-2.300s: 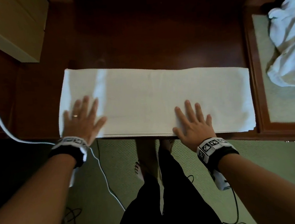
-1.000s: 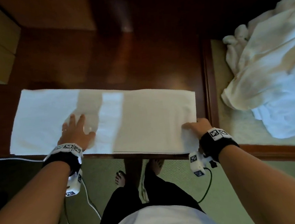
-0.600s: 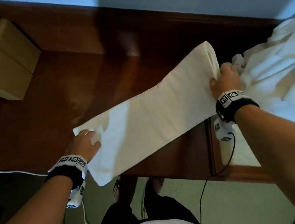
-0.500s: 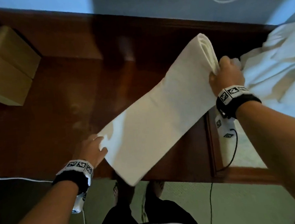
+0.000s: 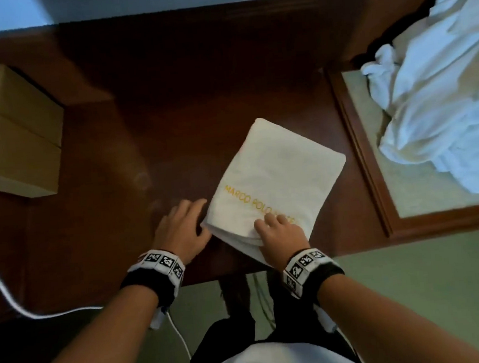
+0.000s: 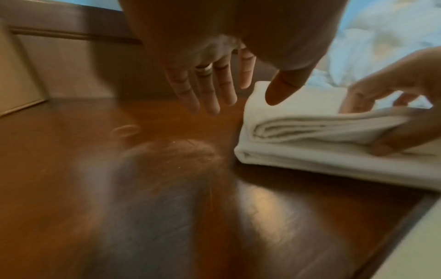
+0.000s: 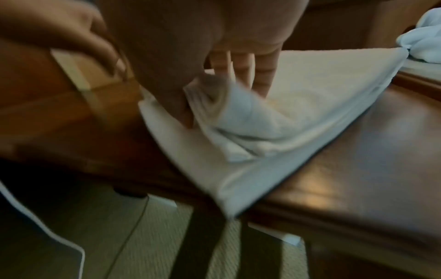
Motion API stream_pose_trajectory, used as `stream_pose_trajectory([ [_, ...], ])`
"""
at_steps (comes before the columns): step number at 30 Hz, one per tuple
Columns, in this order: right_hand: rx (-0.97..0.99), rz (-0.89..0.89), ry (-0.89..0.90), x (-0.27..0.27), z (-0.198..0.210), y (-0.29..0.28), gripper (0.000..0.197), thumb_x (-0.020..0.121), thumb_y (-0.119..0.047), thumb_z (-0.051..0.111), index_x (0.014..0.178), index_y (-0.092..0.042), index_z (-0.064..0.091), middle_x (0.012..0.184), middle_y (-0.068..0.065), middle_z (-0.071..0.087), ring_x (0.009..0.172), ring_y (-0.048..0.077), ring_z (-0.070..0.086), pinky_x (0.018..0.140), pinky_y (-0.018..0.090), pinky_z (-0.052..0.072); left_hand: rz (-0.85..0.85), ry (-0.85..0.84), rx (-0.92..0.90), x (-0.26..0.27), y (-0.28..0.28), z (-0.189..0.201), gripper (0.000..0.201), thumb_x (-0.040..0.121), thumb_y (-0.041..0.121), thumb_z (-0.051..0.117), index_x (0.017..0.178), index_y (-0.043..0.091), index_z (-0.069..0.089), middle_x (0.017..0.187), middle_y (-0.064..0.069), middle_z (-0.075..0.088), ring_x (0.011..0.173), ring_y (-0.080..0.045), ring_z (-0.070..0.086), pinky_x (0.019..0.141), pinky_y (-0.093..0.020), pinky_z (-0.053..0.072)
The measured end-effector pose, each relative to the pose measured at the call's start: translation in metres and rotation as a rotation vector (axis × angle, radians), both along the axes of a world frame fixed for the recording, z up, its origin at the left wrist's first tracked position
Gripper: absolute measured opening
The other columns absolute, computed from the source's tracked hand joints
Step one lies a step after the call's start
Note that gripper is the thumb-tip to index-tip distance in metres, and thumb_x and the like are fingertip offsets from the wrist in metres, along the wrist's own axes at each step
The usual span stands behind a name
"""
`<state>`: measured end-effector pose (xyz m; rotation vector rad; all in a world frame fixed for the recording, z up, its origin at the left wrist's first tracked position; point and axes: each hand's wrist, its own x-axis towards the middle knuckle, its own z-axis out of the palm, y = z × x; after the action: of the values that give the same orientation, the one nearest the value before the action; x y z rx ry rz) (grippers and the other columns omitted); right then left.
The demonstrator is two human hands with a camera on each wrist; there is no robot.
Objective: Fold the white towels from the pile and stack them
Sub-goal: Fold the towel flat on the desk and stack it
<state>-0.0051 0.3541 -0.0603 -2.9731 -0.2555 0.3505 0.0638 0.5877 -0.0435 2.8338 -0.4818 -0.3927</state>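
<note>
My right hand (image 5: 281, 231) pinches the near corner of the towel (image 5: 275, 184), thumb tucked under the top layers and fingers (image 7: 245, 69) spread on top, lifting those layers a little. The towel lies folded into a thick rectangle on the bench (image 5: 169, 101), turned at an angle, its near corner reaching the bench edge, gold lettering showing on top. My left hand (image 5: 180, 231) is released, fingers (image 6: 210, 90) straight and apart just beside the towel's left edge; whether it touches the towel I cannot tell. The pile (image 5: 436, 80) of white towels lies crumpled to the right, well apart from the folded one. A box (image 5: 14, 133) sits at the far left of the bench.
</note>
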Motion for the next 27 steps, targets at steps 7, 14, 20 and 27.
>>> stream_pose_trajectory([
  [7,-0.001,0.016,-0.005,-0.027,-0.011,-0.036,0.035,0.064,-0.007,0.064,0.098,-0.005,0.061,0.126,0.019,0.058,0.102,0.038,0.062,0.053,0.042,0.056,-0.576,-0.131,0.200,0.008,-0.038,-0.014,0.071,0.058,0.038,0.081,0.123,0.020,0.057,0.118,-0.009,0.057,0.098,-0.033,0.056,0.074,-0.042,0.049],
  [14,-0.049,-0.281,-0.051,-0.020,0.006,-0.088,0.028,0.066,-0.005,0.072,0.090,-0.007,0.059,0.096,0.016,0.060,0.082,0.037,0.058,0.053,0.038,0.046,-0.639,-0.239,0.134,0.017,-0.088,-0.015,0.034,0.069,0.024,0.075,0.102,0.018,0.068,0.095,-0.007,0.063,0.079,-0.033,0.059,0.064,-0.038,0.045],
  [20,-0.144,-0.263,0.004,-0.064,-0.012,-0.089,0.039,0.061,-0.008,0.075,0.096,-0.017,0.059,0.095,0.006,0.054,0.081,0.030,0.051,0.060,0.037,0.044,-0.687,-0.210,0.008,-0.005,-0.067,-0.034,0.037,0.065,0.011,0.074,0.100,0.014,0.063,0.095,-0.009,0.059,0.078,-0.034,0.056,0.055,-0.040,0.051],
  [27,-0.058,-0.265,-0.231,-0.064,-0.011,-0.087,0.022,0.067,-0.009,0.062,0.088,-0.011,0.056,0.089,0.012,0.052,0.076,0.030,0.046,0.062,0.037,0.036,-0.636,-0.226,-0.107,0.001,-0.063,-0.031,0.021,0.071,0.014,0.064,0.092,0.012,0.059,0.091,-0.010,0.055,0.077,-0.033,0.052,0.052,-0.037,0.047],
])
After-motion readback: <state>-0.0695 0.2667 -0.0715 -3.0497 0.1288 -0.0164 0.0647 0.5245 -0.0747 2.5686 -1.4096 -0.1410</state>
